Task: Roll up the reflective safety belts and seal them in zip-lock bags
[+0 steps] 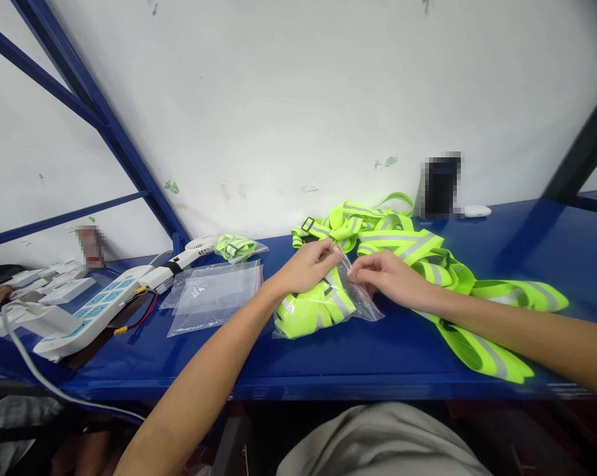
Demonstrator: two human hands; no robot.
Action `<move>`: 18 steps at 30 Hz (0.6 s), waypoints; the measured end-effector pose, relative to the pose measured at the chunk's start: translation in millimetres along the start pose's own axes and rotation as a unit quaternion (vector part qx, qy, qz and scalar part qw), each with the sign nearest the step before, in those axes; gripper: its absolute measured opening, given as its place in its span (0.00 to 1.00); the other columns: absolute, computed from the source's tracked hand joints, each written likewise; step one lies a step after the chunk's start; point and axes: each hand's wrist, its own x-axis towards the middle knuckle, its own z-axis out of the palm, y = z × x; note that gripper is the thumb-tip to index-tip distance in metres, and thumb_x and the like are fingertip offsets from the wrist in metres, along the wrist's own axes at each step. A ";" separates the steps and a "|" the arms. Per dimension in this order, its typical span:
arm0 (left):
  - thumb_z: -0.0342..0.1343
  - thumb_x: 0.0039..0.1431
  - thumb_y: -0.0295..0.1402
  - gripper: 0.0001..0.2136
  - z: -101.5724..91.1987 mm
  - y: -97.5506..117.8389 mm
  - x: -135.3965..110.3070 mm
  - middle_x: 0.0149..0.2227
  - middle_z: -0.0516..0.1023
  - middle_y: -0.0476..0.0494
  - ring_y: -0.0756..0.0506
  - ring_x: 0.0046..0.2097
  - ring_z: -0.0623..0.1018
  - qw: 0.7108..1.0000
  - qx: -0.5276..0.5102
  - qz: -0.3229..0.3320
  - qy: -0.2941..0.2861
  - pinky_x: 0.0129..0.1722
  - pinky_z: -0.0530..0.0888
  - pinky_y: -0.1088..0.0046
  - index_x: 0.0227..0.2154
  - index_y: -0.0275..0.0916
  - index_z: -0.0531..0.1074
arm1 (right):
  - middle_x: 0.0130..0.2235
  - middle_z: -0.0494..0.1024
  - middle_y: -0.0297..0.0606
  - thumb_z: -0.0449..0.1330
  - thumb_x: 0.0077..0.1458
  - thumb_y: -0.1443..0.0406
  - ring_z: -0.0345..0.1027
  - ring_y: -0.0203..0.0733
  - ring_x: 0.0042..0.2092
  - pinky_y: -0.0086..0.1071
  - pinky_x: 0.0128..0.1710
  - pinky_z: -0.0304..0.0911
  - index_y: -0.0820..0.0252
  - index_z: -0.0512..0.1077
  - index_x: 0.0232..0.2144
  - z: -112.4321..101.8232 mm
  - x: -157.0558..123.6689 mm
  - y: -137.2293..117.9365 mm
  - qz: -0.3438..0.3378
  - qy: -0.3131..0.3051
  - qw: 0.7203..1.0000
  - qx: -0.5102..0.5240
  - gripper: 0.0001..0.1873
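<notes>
A clear plastic zip bag (362, 301) lies on the blue shelf (328, 360) with a folded neon-yellow reflective vest (311, 309) inside it. My left hand (309, 266) pinches the bag's open top edge at its left end. My right hand (388, 277) pinches the same edge at its right end. Both hands have their fingers closed on the plastic, a few centimetres apart.
Loose neon-yellow reflective vests (417, 254) pile behind and to the right. Empty clear bags (213, 294) lie to the left, with one packed bag (236, 246) behind them. A white power strip (87, 317), a small fan (192, 251) and cables sit far left. A dark device (441, 185) leans on the wall.
</notes>
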 end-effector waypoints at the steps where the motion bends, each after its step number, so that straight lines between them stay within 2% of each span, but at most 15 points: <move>1: 0.47 0.66 0.41 0.13 -0.2 -1.5 0.1 0.28 0.66 0.51 0.51 0.30 0.64 1.000 -0.010 0.000 -0.009 0.31 0.61 0.74 0.31 0.37 0.67 | 0.21 0.72 0.33 0.60 0.49 0.62 0.66 0.37 0.23 0.31 0.25 0.66 0.61 0.75 0.23 0.0 -0.5 -0.3 0.000 0.000 1.000 -0.005 0.08; 7: 0.48 0.65 0.43 0.16 -1.7 -4.8 1.6 0.29 0.68 0.50 0.50 0.32 0.66 1.000 -0.016 -0.002 -0.027 0.34 0.63 0.73 0.31 0.36 0.69 | 0.21 0.73 0.34 0.60 0.51 0.62 0.66 0.37 0.24 0.31 0.27 0.66 0.61 0.75 0.24 -0.7 -0.9 1.7 -0.013 0.002 1.000 -0.016 0.09; 13: 0.50 0.64 0.40 0.13 -1.7 0.9 0.4 0.32 0.72 0.47 0.50 0.33 0.68 0.999 -0.043 0.001 -0.023 0.35 0.65 0.74 0.32 0.35 0.70 | 0.19 0.70 0.31 0.58 0.53 0.63 0.64 0.35 0.23 0.29 0.25 0.62 0.61 0.71 0.22 -1.2 -1.8 1.1 -0.033 -0.002 0.998 -0.046 0.10; 18: 0.50 0.65 0.39 0.12 -1.5 0.7 -0.2 0.27 0.66 0.51 0.52 0.29 0.63 0.998 -0.049 0.015 -0.035 0.31 0.61 0.75 0.31 0.36 0.67 | 0.21 0.71 0.31 0.59 0.53 0.61 0.65 0.33 0.23 0.27 0.24 0.62 0.62 0.73 0.25 0.2 -1.9 2.6 -0.017 0.001 1.000 -0.024 0.11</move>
